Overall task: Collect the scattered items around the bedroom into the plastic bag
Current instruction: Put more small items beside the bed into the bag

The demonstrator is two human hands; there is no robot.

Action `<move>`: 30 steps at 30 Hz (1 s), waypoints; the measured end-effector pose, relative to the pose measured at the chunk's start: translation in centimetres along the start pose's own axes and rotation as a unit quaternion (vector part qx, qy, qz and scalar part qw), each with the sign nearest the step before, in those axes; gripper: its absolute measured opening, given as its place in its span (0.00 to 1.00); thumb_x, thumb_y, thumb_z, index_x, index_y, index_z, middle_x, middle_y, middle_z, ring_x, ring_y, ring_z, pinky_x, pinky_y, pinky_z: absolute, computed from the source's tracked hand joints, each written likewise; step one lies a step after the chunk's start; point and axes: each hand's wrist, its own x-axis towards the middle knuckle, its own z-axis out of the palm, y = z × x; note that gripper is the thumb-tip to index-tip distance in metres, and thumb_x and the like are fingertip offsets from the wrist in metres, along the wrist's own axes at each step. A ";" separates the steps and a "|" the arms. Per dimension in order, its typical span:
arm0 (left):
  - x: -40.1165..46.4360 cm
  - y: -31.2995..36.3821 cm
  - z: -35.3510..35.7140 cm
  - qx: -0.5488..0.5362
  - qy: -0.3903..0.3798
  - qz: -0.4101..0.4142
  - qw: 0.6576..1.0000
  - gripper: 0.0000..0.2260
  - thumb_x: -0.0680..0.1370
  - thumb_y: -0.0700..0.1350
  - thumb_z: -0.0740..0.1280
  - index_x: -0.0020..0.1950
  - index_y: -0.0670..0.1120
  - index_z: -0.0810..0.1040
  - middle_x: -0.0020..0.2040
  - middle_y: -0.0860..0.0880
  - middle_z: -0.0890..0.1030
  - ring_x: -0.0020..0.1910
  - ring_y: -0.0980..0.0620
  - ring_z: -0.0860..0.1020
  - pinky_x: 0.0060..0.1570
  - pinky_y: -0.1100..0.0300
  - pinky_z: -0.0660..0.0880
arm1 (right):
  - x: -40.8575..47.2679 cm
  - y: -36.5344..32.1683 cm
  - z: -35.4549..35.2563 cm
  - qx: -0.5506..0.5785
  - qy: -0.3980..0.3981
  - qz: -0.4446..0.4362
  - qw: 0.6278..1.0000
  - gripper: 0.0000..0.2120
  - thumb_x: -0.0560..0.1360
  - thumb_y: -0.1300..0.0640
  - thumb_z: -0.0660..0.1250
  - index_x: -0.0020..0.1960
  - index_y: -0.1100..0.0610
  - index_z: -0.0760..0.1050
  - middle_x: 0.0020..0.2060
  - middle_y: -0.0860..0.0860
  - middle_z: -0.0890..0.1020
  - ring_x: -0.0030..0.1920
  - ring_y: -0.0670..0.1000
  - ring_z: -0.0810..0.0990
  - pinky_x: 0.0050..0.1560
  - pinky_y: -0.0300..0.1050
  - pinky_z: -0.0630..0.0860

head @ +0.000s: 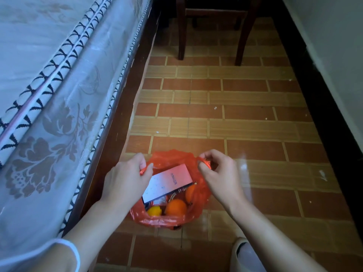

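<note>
While the left hand pinches one handle of the red plastic bag, the right hand pinches the other, the two held apart so the mouth gapes. Inside lie a pink-and-white box, an orange, a small yellow item and a patterned packet. The bag rests on the tiled floor, just beside the bed. Dark chair legs stand well beyond it, near the wall on the right. A slipper shows near the bottom edge.
</note>
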 end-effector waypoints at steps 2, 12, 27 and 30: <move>0.1 0.3 0.0 -0.011 0.011 0.012 1.000 0.17 0.81 0.55 0.68 0.36 0.53 0.67 0.26 0.54 0.72 0.24 0.55 0.73 0.23 0.63 0.64 | 0.2 -0.3 0.0 0.030 0.012 -0.004 0.999 0.05 0.74 0.58 0.70 0.43 0.50 0.81 0.35 0.48 0.84 0.35 0.49 0.80 0.39 0.54 0.79; 1.1 0.4 0.2 -0.100 0.017 0.000 0.995 0.12 0.79 0.56 0.71 0.42 0.54 0.72 0.31 0.55 0.79 0.31 0.56 0.79 0.27 0.55 0.78 | 1.4 -0.6 0.5 0.105 0.030 0.008 0.994 0.07 0.76 0.62 0.71 0.48 0.50 0.81 0.38 0.50 0.84 0.37 0.50 0.79 0.42 0.56 0.78; 2.2 1.4 -0.4 -0.174 0.078 -0.031 0.981 0.04 0.81 0.50 0.70 0.52 0.52 0.83 0.42 0.55 0.83 0.43 0.52 0.83 0.42 0.49 0.84 | 4.3 -2.4 -0.8 -0.024 0.040 -0.039 0.998 0.06 0.79 0.51 0.71 0.44 0.50 0.82 0.34 0.43 0.83 0.36 0.46 0.81 0.39 0.52 0.79; 1.2 2.1 -1.3 -0.185 0.072 -0.058 0.978 0.05 0.81 0.50 0.70 0.52 0.49 0.84 0.41 0.54 0.84 0.41 0.52 0.83 0.41 0.49 0.83 | 4.4 -3.8 -2.2 -0.062 0.026 -0.018 0.998 0.06 0.79 0.51 0.71 0.45 0.50 0.83 0.35 0.41 0.83 0.37 0.45 0.82 0.40 0.51 0.81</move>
